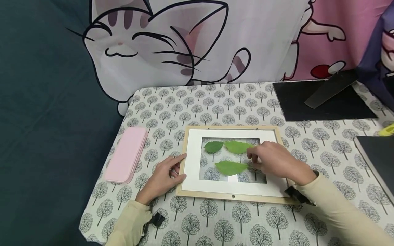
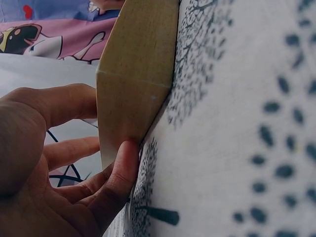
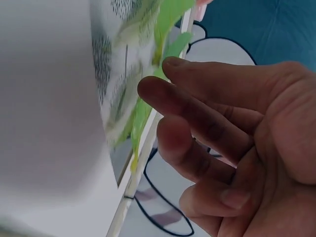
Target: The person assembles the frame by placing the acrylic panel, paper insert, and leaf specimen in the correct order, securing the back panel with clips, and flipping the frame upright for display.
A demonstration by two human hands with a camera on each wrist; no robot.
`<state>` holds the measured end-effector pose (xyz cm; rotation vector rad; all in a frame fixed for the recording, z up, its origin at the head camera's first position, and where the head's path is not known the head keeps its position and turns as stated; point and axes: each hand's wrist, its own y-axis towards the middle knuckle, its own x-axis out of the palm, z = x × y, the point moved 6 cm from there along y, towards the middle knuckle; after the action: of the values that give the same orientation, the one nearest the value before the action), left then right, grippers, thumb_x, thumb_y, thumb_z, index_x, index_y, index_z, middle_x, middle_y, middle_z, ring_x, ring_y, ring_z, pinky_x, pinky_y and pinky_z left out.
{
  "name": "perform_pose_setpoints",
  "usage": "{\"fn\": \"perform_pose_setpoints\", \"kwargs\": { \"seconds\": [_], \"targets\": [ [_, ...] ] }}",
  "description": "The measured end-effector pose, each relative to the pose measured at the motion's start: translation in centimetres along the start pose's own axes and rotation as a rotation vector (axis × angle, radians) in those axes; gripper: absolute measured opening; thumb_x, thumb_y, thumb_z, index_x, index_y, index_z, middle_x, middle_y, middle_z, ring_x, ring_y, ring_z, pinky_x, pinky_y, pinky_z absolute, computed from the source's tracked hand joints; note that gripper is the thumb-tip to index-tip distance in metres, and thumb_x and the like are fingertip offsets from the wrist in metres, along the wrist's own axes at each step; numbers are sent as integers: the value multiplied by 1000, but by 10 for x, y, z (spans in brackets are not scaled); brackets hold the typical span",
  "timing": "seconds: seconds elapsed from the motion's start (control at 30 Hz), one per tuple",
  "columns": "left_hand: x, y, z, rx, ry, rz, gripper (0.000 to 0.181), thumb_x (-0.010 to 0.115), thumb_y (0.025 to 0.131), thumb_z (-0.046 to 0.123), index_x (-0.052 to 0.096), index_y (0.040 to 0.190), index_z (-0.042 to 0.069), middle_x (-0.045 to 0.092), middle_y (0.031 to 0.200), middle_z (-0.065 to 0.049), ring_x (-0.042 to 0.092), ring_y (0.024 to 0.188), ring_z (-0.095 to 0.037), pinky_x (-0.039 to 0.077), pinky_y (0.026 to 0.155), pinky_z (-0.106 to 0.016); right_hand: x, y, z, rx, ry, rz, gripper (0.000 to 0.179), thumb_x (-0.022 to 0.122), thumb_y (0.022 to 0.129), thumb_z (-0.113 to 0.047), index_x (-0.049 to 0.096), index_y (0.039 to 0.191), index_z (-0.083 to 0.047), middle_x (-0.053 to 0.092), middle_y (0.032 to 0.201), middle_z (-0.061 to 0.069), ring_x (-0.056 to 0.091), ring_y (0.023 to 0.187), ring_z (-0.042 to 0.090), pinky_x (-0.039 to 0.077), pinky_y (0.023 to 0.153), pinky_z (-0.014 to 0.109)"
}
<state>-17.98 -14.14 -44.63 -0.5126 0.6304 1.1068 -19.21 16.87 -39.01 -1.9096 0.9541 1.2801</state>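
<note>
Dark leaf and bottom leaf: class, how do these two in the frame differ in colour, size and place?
Colour: the dark leaf is a deeper green; the bottom leaf is a brighter green.
Size: the dark leaf is shorter, while the bottom leaf is longer.
Place: the dark leaf lies at the window's upper left; the bottom leaf lies lower and farther right.
Shared: both are green and lie within the frame.

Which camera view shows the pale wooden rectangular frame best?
The head view: nearly all the pale wooden rectangular frame shows from above. The left wrist view shows one corner close up; the right wrist view, only a strip of rim.
</note>
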Motion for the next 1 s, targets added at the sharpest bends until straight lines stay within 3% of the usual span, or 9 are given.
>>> {"fn": "perform_pose_setpoints", "kwargs": {
  "seconds": [0.23, 0.43, 0.63, 0.73, 0.83, 1.0],
  "targets": [
    [0, -2, 0, 2, -9, 9, 69, 77, 84, 12, 51, 148, 15, 59, 96, -2, 57, 79, -10, 56, 73, -20, -9, 1, 42, 55, 94, 33, 21, 79, 83, -15, 72, 102, -15, 73, 82, -8, 62, 72, 6, 55, 67, 31],
    [0, -2, -1, 3, 3, 19, 69, 77, 84, 13, 51, 148, 15, 59, 96, -1, 57, 79, -10, 55, 73, -20, -25, 1, 90, 109, 172, 127, 16, 79, 84, -12, 71, 98, -11, 73, 80, -4, 58, 65, 4, 47, 58, 22],
    [0, -3, -2, -1, -12, 30, 68, 77, 84, 13, 52, 147, 16, 59, 95, -1, 57, 78, -10, 54, 71, -20, -39, 0, 147, 223, 193, 227, 12, 78, 86, -13, 72, 96, -11, 73, 82, 4, 52, 61, 2, 42, 51, 23],
    [1, -3, -3, 4, -15, 32, 68, 77, 83, 13, 52, 147, 16, 59, 94, -1, 56, 77, -10, 54, 70, -20, -43, -3, 180, 318, 180, 239, 13, 76, 87, -18, 73, 96, -9, 73, 82, 6, 53, 62, 6, 42, 55, 26],
    [2, -3, -2, 0, -14, 27, 69, 77, 83, 13, 52, 147, 16, 59, 93, 0, 57, 77, -10, 53, 70, -20, -47, -9, 213, 407, 154, 220, 15, 73, 90, -22, 73, 94, -7, 73, 80, 6, 57, 66, 13, 40, 69, 34],
    [4, -4, -2, -15, -20, 15, 70, 77, 83, 13, 51, 148, 16, 59, 92, -1, 57, 78, -11, 54, 70, -20, -61, -21, 255, 532, 126, 252, 22, 70, 91, -26, 72, 93, -4, 73, 76, 7, 56, 81, 28, 39, 67, 35]
  ]
}}
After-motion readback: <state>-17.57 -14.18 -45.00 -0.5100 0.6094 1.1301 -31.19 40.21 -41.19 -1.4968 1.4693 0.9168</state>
